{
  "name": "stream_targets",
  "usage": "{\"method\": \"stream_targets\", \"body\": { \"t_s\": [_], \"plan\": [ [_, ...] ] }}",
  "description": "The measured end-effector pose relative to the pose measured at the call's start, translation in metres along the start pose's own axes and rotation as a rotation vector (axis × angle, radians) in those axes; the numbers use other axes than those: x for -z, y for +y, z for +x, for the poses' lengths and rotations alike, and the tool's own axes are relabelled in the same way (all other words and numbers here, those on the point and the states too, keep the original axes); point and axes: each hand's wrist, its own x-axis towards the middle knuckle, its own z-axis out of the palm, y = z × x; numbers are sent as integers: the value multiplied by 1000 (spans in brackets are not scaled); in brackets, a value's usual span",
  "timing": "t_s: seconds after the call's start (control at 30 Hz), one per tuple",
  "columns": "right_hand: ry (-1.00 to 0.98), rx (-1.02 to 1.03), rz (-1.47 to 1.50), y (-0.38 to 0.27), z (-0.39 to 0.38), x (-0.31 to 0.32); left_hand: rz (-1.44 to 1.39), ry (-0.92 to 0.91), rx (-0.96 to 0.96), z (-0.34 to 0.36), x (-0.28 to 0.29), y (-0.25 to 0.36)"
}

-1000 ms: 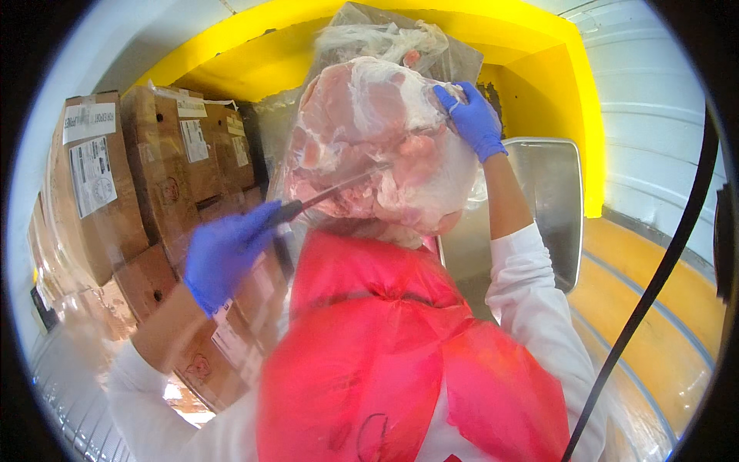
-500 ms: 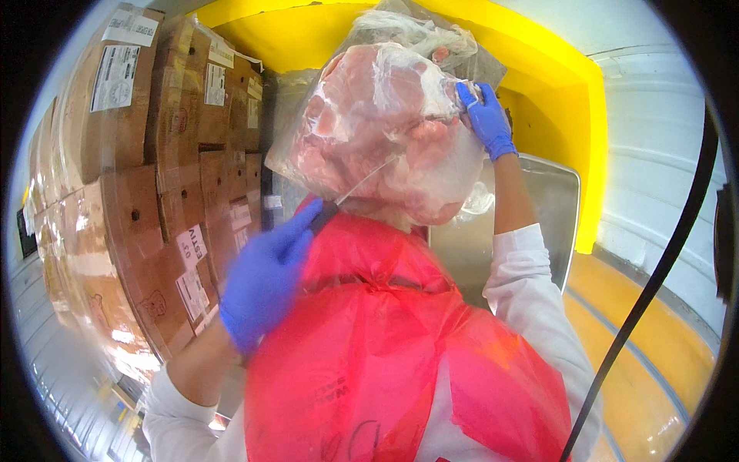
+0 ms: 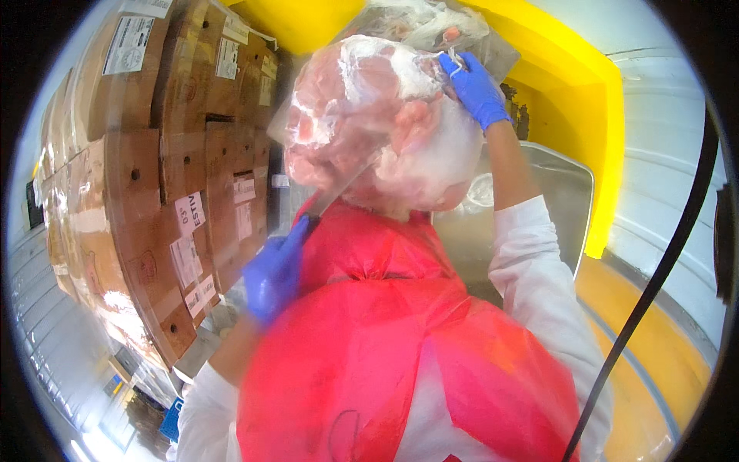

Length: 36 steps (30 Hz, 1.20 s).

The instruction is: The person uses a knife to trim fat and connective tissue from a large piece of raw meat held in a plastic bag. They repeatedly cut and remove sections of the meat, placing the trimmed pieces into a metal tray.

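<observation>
A large, raw cut of meat point(image 3: 369, 115), rounded and glistening, with pink muscle and white fat, sits in front of the worker's chest. Clear, crinkled plastic film point(image 3: 504, 55) lies behind it with pale, pink-flecked matter showing inside; whether the film also wraps the cut cannot be told. The gloved right hand point(image 3: 479, 92) grips the fatty upper-right edge, while the gloved left hand point(image 3: 275, 273) is closed around the dark handle of a knife point(image 3: 332, 196), its blurred metal blade angled over the meat's lower-left side. To the right stands a smooth metal container point(image 3: 531, 208) with a rounded rim, partly hidden by the right forearm. A thick-walled yellow bin point(image 3: 604, 123) curves behind. Brown cardboard cartons point(image 3: 138, 177), labelled and film-wrapped, are stacked at left, contents out of sight. A glossy red plastic apron point(image 3: 346, 346) fills the foreground; a black strap point(image 3: 654, 269) crosses the view at right.
</observation>
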Motion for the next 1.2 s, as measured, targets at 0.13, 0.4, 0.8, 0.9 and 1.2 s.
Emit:
{"method": "stream_targets", "body": {
  "t_s": [0.13, 0.4, 0.8, 0.9, 1.2],
  "plan": [
    [43, 292, -239, 32, 23, 1, 58, 23, -15, 6, -29, -16],
    [131, -25, -13, 2, -19, 10, 123, 77, -31, 18, -44, -36],
    [204, -93, 139, 38, -61, -7, 25, 6, -197, 81, 51, -70],
    [255, -150, 144, 33, -92, -9, 260, -133, -277, 117, 117, -44],
    [521, -145, 11, 32, -159, -28, -258, -145, 61, 68, 48, -56]
  ]
}}
